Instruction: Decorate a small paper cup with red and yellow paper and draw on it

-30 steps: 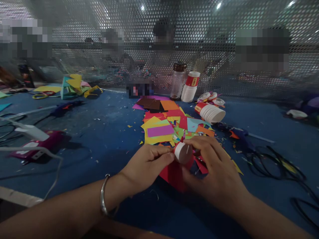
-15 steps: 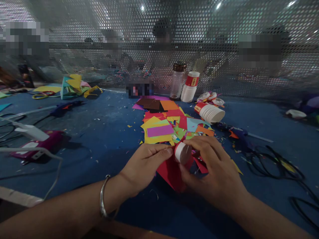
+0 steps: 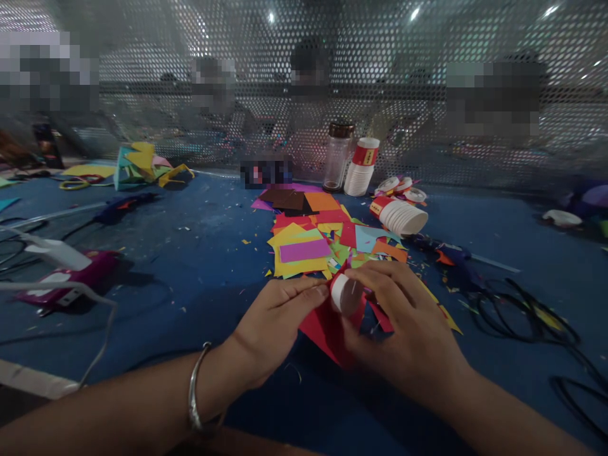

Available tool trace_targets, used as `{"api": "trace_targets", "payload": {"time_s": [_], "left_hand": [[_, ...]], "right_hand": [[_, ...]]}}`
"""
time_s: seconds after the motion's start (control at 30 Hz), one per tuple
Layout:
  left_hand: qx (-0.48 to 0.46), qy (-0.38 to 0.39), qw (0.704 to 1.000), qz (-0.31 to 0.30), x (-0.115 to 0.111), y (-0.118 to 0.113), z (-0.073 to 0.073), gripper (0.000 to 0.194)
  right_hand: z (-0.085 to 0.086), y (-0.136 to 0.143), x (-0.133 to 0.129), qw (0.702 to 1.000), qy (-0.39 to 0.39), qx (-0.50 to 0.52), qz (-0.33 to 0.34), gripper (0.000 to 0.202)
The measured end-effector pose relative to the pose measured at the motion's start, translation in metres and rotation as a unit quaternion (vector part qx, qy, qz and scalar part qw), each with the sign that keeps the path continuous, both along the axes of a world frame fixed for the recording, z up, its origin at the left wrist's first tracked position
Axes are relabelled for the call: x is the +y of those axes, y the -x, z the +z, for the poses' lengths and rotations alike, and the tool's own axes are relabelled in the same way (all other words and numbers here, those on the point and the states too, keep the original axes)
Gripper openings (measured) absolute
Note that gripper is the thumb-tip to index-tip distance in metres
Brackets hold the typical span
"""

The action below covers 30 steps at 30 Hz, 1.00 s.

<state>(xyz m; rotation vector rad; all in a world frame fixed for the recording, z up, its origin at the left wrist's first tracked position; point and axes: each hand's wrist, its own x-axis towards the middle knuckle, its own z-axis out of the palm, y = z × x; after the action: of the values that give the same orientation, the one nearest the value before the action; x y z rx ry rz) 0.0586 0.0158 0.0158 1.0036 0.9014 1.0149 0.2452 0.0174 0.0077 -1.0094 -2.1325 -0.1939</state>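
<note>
Between my two hands is a small white paper cup (image 3: 345, 294), tilted so that its round base faces right and toward me. A red sheet of paper (image 3: 327, 332) hangs below it, against its side. My left hand (image 3: 275, 310) is closed, thumb pressed over the fingers at the cup's left edge, where a bit of red shows. Curved about the cup from the right, my right hand (image 3: 403, 316) has its fingers on the upper edge and its thumb low by the base. How far the red paper wraps the cup is hidden.
Coloured paper sheets (image 3: 304, 251) and scraps lie ahead. Behind stand a glass bottle (image 3: 335, 158) and stacked paper cups (image 3: 361, 168); another cup stack (image 3: 399, 216) lies sideways. Glue guns (image 3: 453, 258) (image 3: 126, 208) with cables lie at both sides, a purple power strip (image 3: 78, 275) at left.
Both hands keep their hold on the cup and red paper. The cup has turned slightly and shifted a little left, the right fingers moving with it.
</note>
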Motion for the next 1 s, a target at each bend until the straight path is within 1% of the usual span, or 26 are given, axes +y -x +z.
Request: {"api": "trace_targets", "payload": {"time_s": [0.1, 0.23, 0.3, 0.33, 0.4, 0.47, 0.5, 0.57, 0.63, 0.73, 0.87, 1.0], "left_hand": [[-0.009, -0.001, 1.000, -0.007, 0.000, 0.000, 0.000, 0.023], [0.012, -0.022, 1.000, -0.008, -0.001, 0.001, -0.001, 0.025], [0.009, -0.021, 1.000, -0.002, -0.001, 0.001, 0.001, 0.023], [-0.002, -0.015, 1.000, -0.002, -0.001, 0.001, 0.002, 0.019], [-0.017, -0.012, 0.999, -0.029, 0.001, 0.001, 0.004, 0.014], [0.003, -0.023, 0.998, -0.053, 0.002, 0.002, 0.005, 0.016], [0.020, -0.029, 0.998, -0.055, 0.003, 0.003, 0.005, 0.015], [0.056, -0.029, 0.997, -0.041, 0.004, 0.005, 0.002, 0.016], [0.075, -0.021, 0.997, -0.027, 0.005, 0.006, -0.003, 0.022], [0.066, -0.009, 0.998, -0.023, 0.006, 0.006, -0.007, 0.025], [0.047, -0.005, 0.999, -0.019, 0.004, 0.005, -0.005, 0.024], [0.049, -0.004, 0.999, -0.005, 0.003, 0.003, -0.002, 0.025]], "right_hand": [[0.000, 0.001, 0.000, 1.000, -0.014, -0.002, 0.001, 0.040], [0.001, 0.002, 0.001, 0.999, -0.048, 0.021, 0.002, 0.043], [0.002, 0.002, 0.001, 0.999, -0.041, 0.019, 0.008, 0.042], [0.002, 0.001, 0.001, 0.999, -0.033, 0.017, 0.012, 0.042], [0.001, 0.000, 0.002, 1.000, -0.021, 0.011, 0.014, 0.042], [0.000, -0.001, 0.002, 1.000, -0.019, 0.010, 0.013, 0.043], [0.000, -0.001, 0.002, 1.000, -0.020, 0.009, 0.011, 0.043], [0.000, -0.001, 0.002, 1.000, -0.023, 0.008, 0.011, 0.043], [0.000, -0.001, 0.002, 0.999, -0.028, 0.008, 0.014, 0.042], [0.001, 0.000, 0.002, 0.999, -0.025, 0.009, 0.019, 0.039], [0.001, 0.000, 0.002, 1.000, -0.012, 0.005, 0.015, 0.036], [0.001, 0.000, 0.001, 1.000, -0.006, 0.003, 0.010, 0.034]]}}
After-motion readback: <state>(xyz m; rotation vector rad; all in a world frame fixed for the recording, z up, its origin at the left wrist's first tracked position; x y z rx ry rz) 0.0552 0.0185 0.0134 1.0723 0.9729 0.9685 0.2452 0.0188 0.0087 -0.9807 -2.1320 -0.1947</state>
